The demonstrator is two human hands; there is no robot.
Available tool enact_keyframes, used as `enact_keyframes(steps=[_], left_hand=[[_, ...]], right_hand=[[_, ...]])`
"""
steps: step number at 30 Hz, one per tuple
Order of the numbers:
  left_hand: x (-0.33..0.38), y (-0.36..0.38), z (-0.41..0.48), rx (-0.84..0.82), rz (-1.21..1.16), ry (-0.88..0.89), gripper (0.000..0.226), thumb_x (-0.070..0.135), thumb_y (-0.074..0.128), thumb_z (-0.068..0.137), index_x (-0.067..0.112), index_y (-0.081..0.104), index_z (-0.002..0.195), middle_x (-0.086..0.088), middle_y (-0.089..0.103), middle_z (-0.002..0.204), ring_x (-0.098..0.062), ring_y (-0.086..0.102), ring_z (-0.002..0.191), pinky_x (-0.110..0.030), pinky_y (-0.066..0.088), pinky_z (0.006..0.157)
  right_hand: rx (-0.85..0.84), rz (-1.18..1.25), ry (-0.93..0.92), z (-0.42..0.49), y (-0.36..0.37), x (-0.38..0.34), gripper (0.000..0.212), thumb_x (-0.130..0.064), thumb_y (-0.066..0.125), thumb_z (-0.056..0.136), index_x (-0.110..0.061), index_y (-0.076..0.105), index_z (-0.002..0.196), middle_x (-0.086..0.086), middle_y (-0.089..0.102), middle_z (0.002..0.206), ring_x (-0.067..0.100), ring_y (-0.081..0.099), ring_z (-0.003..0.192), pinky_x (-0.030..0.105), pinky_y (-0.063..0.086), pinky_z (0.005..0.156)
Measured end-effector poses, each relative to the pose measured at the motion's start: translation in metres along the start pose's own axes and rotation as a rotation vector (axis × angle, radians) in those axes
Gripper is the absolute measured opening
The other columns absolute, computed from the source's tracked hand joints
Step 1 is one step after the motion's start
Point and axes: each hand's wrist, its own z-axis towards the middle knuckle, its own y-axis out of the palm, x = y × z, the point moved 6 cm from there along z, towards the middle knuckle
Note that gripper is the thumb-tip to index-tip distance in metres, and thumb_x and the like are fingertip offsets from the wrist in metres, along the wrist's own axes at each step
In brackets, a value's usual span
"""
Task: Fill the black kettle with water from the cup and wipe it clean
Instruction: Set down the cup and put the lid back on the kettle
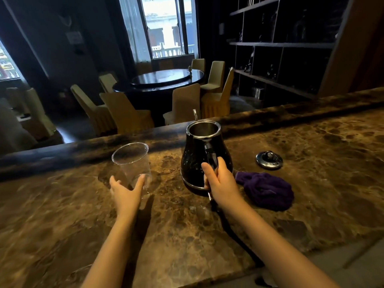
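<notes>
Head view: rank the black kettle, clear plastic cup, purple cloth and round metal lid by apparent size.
1. Black kettle, largest.
2. and 3. Purple cloth and clear plastic cup look alike; no ranking.
4. Round metal lid, smallest, though slightly farther away.

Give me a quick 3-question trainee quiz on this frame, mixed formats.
1. True or false: the lid sits on the black kettle.
2. Which hand has a grip on the kettle handle? A) left hand B) right hand C) neither
3. Fill in: the purple cloth lies on the counter to the kettle's ____.

Key
1. False; the kettle is open and the lid lies on the counter behind the cloth.
2. B; the left hand holds the clear cup.
3. Right.
</notes>
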Motion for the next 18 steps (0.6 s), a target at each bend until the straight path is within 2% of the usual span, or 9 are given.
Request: enact_keyframes(steps=[2,3,6,8,10,12,15,18], left_hand=[[0.014,0.003,-0.033,0.107,-0.057,0.063,0.067,0.03,0.06,0.085,0.011,0.027,0.14,-0.017,0.036,0.142,-0.031,0.042,0.127,-0.049,0.038,0.106],[0.024,0.01,-0.049,0.11,-0.064,0.124,0.056,0.027,0.057,0.087,0.011,0.035,0.136,-0.015,0.041,0.135,-0.028,0.046,0.121,-0.045,0.042,0.102],[0.055,0.05,-0.086,-0.082,-0.072,0.287,0.035,0.024,0.053,0.089,0.017,0.046,0.122,0.005,0.053,0.112,-0.011,0.053,0.101,-0.016,0.044,0.08],[0.072,0.078,-0.102,-0.247,-0.109,0.323,0.028,0.024,0.053,0.089,0.022,0.048,0.117,0.017,0.052,0.099,0.001,0.053,0.092,-0.007,0.044,0.072],[0.085,0.1,-0.113,-0.375,-0.148,0.324,0.026,0.029,0.053,0.089,0.024,0.051,0.114,0.017,0.057,0.1,0.003,0.055,0.095,-0.011,0.046,0.082],[0.092,0.117,-0.12,-0.482,-0.228,0.284,0.027,0.033,0.052,0.089,0.02,0.055,0.112,0.006,0.066,0.104,-0.006,0.062,0.099,-0.025,0.049,0.088],[0.1,0.132,-0.124,-0.496,-0.373,0.231,0.017,0.032,0.049,0.091,0.018,0.058,0.092,-0.001,0.067,0.081,-0.014,0.066,0.075,-0.03,0.054,0.075],[0.1,0.136,-0.124,-0.411,-0.402,0.237,0.025,0.04,0.045,0.09,0.018,0.054,0.081,0.001,0.054,0.064,-0.009,0.052,0.055,-0.026,0.046,0.057]], right_hand=[[-0.042,-0.108,-0.028,-0.004,-0.007,-0.004,0.026,-0.039,0.036,0.093,-0.014,0.043,0.086,0.005,0.054,0.073,0.016,0.053,0.065,0.021,0.043,0.06],[-0.049,-0.153,-0.05,-0.005,-0.012,-0.004,0.036,-0.042,0.032,0.092,-0.009,0.047,0.086,0.008,0.056,0.077,0.018,0.055,0.07,0.027,0.045,0.064],[0.033,-0.218,-0.08,-0.002,-0.044,-0.002,0.039,-0.037,0.029,0.095,-0.009,0.055,0.088,0.011,0.06,0.082,0.02,0.057,0.075,0.036,0.045,0.068],[0.15,-0.309,-0.051,0.01,-0.077,0.005,0.035,-0.029,0.033,0.097,-0.007,0.058,0.09,0.014,0.064,0.085,0.024,0.059,0.081,0.041,0.045,0.074],[0.245,-0.515,-0.007,0.028,-0.113,0.018,0.029,-0.026,0.039,0.095,-0.006,0.06,0.094,0.016,0.065,0.092,0.03,0.058,0.09,0.044,0.045,0.08],[0.264,-0.776,0.093,0.046,-0.143,0.039,0.028,-0.027,0.043,0.093,-0.009,0.058,0.109,0.016,0.063,0.109,0.035,0.051,0.106,0.044,0.041,0.09],[0.197,-1.033,0.27,0.063,-0.173,0.069,0.04,-0.031,0.048,0.091,-0.013,0.047,0.127,0.017,0.051,0.131,0.037,0.038,0.121,0.045,0.035,0.099],[0.086,-1.11,0.34,0.072,-0.184,0.09,0.043,-0.031,0.052,0.089,-0.015,0.046,0.129,0.017,0.047,0.133,0.036,0.037,0.122,0.044,0.036,0.1]])
